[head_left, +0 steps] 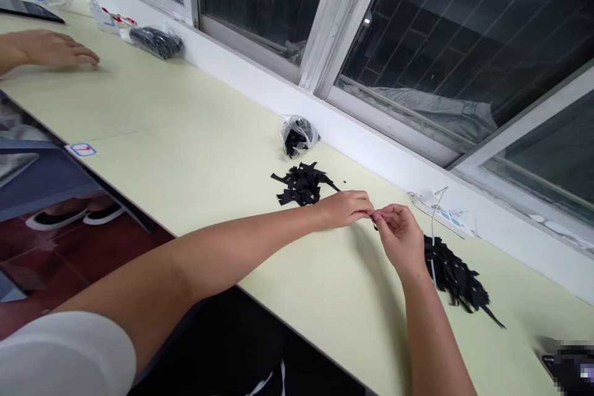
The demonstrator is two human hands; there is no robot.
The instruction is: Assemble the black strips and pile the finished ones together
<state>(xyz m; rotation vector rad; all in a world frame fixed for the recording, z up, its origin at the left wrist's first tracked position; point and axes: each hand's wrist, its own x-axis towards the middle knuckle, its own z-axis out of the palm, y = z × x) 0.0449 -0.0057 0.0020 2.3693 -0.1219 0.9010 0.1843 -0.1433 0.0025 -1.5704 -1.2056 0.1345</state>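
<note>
My left hand [346,207] and my right hand [398,236] meet over the table, with thumbs and fingers pinched together. Between the fingertips a bit of a small black strip [375,225] shows; most of it is hidden. Just beyond my left hand lies a loose pile of short black fabric strips [302,184]. To the right of my right hand is a longer heap of black strips [457,275], with small light spots on it. A clear plastic bag [299,135] with more black pieces stands behind the first pile.
A white power strip [443,213] lies by the wall, its cable [433,241] crossing the right heap. Another person's hand [55,49] rests at the far left, near a bagged dark bundle [158,42]. A dark object [568,368], partly pixelated, sits lower right. Windows [417,43] line the back.
</note>
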